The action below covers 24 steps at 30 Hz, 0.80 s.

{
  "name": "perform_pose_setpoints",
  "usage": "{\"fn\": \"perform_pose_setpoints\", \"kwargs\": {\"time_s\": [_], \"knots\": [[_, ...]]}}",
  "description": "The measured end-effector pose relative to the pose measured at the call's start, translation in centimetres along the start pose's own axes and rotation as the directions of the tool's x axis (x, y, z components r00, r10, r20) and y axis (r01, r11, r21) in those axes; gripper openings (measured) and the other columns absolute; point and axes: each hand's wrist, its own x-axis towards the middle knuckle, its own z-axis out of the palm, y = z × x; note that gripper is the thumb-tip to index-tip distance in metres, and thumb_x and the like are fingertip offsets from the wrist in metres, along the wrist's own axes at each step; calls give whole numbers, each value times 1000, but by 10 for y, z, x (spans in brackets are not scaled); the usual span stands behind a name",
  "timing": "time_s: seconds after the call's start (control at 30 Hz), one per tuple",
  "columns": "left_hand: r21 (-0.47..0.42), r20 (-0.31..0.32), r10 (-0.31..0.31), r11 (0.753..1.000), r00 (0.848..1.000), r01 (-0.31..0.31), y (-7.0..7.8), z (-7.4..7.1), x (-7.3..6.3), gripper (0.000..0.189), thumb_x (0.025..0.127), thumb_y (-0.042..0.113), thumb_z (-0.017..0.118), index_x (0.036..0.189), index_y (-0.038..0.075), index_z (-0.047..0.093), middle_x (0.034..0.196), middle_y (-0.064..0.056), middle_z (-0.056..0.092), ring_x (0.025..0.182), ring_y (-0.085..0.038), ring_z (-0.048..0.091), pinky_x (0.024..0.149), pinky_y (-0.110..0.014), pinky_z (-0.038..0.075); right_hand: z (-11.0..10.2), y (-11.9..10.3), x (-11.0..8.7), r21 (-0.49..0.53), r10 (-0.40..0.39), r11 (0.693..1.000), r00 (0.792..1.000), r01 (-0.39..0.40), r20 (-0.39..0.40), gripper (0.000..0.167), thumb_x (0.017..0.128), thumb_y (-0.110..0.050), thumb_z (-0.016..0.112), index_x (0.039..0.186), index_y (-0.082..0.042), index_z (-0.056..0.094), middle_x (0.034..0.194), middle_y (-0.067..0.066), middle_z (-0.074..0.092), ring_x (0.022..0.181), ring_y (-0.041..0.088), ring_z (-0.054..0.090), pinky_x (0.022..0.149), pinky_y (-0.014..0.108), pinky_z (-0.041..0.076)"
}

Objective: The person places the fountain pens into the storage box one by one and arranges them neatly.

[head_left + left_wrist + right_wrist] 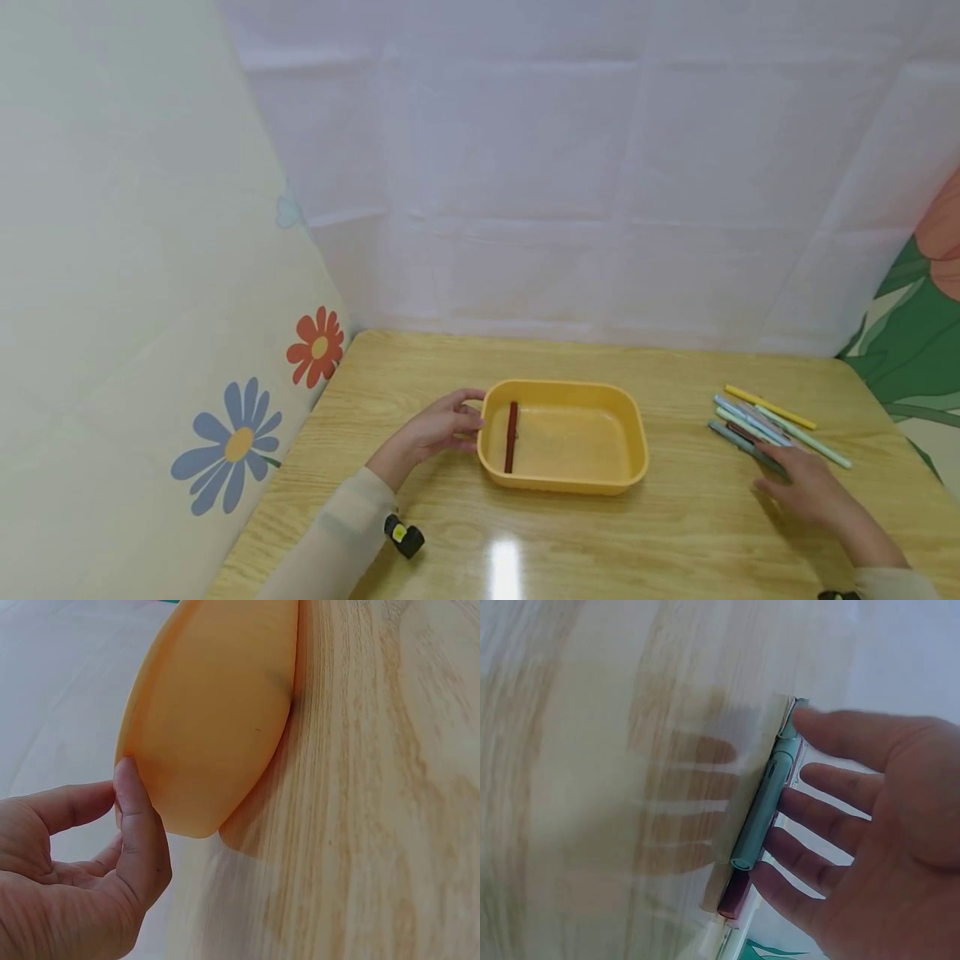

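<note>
A shallow yellow plastic tray (562, 486) stands on the table, with one dark red pen (512, 437) lying upright in the view along its left end. My left hand (442, 429) pinches the tray's left rim between thumb and fingers; the left wrist view shows the fingertips at that edge. On the right, several pens lie in a loose pile. My right hand (813, 492) is at the pile's near side. In the right wrist view its fingers are fairly straight and spread beside a teal pen (763, 806), thumb near one end. A maroon pen (734, 894) lies behind it.
A yellow pen (770, 407) lies at the back of the pile and a pale green pen (821, 447) at its right. The wooden table (450, 358) meets a white cloth backdrop (525, 167) behind and a flower-printed sheet (135, 292) at the left.
</note>
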Motion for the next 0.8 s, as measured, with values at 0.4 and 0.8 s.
{"fn": "perform_pose_setpoints", "kwargs": {"time_s": [0.4,0.8], "knots": [[0,-7,-3,1000,1000,3,-1,0,2,53,97,4,60,147,4,41,116,-18,59,90,-21,65,74,-34,60,5,2,7,-45,44,998,998,-42,35,50,82,-1,75,126,14,57,119,37,59,111,58,53,93,67,43],[4,-18,-7,1000,1000,7,1,1,1,53,97,4,60,147,5,42,116,-18,59,91,-21,65,74,-34,60,2,-11,16,35,92,995,987,-98,134,49,82,1,70,127,15,55,98,20,66,95,40,64,82,58,52]]}}
